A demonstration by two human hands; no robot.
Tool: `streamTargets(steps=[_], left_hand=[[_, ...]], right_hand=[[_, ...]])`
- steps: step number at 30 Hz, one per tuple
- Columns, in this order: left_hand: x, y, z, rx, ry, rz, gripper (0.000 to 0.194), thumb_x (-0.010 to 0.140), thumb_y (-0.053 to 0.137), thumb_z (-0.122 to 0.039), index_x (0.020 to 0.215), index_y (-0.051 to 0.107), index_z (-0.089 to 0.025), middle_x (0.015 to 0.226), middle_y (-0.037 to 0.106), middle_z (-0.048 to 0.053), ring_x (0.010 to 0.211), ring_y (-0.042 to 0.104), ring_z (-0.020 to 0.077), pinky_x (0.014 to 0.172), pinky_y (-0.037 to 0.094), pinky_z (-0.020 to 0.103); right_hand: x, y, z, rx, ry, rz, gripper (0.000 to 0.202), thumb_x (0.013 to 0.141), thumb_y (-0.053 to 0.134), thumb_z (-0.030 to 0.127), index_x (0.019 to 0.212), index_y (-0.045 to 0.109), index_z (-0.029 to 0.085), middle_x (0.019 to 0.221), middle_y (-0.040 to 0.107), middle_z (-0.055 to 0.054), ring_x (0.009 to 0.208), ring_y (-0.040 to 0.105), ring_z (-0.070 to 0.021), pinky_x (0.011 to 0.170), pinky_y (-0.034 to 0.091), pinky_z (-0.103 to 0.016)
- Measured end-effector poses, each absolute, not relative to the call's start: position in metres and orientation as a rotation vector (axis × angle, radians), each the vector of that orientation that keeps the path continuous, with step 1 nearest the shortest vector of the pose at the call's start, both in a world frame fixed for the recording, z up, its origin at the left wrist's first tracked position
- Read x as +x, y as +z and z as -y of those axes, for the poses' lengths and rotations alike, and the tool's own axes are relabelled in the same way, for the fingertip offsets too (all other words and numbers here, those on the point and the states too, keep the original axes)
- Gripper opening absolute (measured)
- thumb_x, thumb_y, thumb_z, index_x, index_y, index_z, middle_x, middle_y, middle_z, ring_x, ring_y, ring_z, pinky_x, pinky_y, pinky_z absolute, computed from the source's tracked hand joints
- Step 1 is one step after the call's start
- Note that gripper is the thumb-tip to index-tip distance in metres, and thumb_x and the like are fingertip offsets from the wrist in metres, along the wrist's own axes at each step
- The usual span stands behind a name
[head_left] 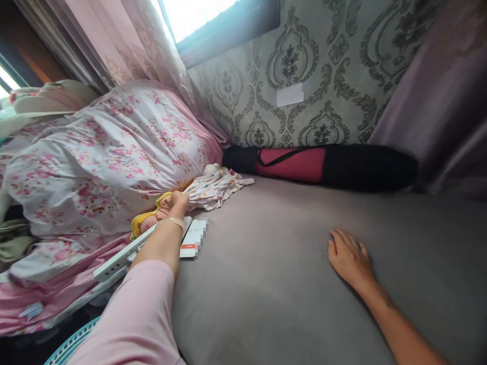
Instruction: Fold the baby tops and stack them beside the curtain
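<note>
Reaching forward at the left side of the mattress, my left hand (pixel 180 199) has its fingers closed on the near edge of a small white printed cloth (pixel 215 188). The cloth lies crumpled on the grey sheet. Close beside that hand, partly behind it, is a yellow cartoon-shaped cushion (pixel 146 223). A white box or booklet with a red band (pixel 192 238) and a white power strip (pixel 110 268) are near my left forearm. My right hand (pixel 350 256) rests palm down on the sheet, fingers loosely bent and apart, holding nothing.
The grey-sheeted mattress (pixel 266 284) spans the middle and right. A long black and pink bag (pixel 292 165) lies along the patterned wall. Floral fabric (pixel 125 142) drapes a heap at the left. A turquoise basket (pixel 72 342) stands at the lower left. Curtains (pixel 426 111) hang on both sides.
</note>
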State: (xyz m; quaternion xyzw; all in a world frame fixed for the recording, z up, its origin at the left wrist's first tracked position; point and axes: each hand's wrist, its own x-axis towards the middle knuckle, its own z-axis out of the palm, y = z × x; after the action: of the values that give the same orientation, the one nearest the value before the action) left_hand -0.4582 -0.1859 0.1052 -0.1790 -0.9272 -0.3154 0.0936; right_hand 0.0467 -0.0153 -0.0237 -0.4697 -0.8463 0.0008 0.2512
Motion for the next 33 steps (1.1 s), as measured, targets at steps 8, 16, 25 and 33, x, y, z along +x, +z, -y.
streamTargets(steps=[8, 16, 25, 33], left_hand=[[-0.449, 0.14, 0.148, -0.646, -1.03, 2.667, 0.016, 0.088, 0.049, -0.026, 0.095, 0.059, -0.016, 0.097, 0.066, 0.008, 0.097, 0.059, 0.0213, 0.089, 0.045, 0.033], [-0.388, 0.182, 0.107, -0.962, -2.077, 2.18, 0.02, 0.092, 0.051, -0.027, 0.11, 0.05, -0.018, 0.065, 0.05, -0.005, 0.055, 0.05, 0.0095, 0.06, 0.047, 0.022], [-0.306, 0.213, 0.098, -1.521, -2.595, 1.7, 0.027, 0.087, 0.055, -0.018, 0.113, 0.052, -0.02, 0.076, 0.055, -0.004, 0.061, 0.056, 0.0072, 0.069, 0.054, 0.025], [-0.23, 0.203, 0.102, -1.802, -2.724, 1.572, 0.037, 0.087, 0.061, -0.027, 0.122, 0.05, -0.022, 0.084, 0.06, -0.002, 0.074, 0.063, 0.0108, 0.078, 0.056, 0.03]], right_hand=[[0.047, -0.023, 0.015, -1.281, 0.022, 2.328, 0.045, 0.092, 0.029, 0.027, 0.122, 0.059, 0.012, 0.134, 0.057, -0.017, 0.126, 0.049, -0.029, 0.105, 0.032, -0.052], [0.047, -0.023, 0.016, -1.271, -0.012, 2.33, 0.045, 0.092, 0.028, 0.026, 0.122, 0.059, 0.011, 0.134, 0.057, -0.016, 0.125, 0.049, -0.0291, 0.106, 0.031, -0.051], [0.047, -0.023, 0.017, -1.274, 0.018, 2.343, 0.045, 0.093, 0.027, 0.026, 0.122, 0.058, 0.012, 0.135, 0.056, -0.016, 0.127, 0.048, -0.029, 0.106, 0.03, -0.051], [0.043, -0.003, 0.019, -1.052, 0.413, 2.149, 0.042, 0.091, 0.035, 0.033, 0.118, 0.061, 0.014, 0.126, 0.063, -0.016, 0.119, 0.057, -0.0276, 0.102, 0.042, -0.046]])
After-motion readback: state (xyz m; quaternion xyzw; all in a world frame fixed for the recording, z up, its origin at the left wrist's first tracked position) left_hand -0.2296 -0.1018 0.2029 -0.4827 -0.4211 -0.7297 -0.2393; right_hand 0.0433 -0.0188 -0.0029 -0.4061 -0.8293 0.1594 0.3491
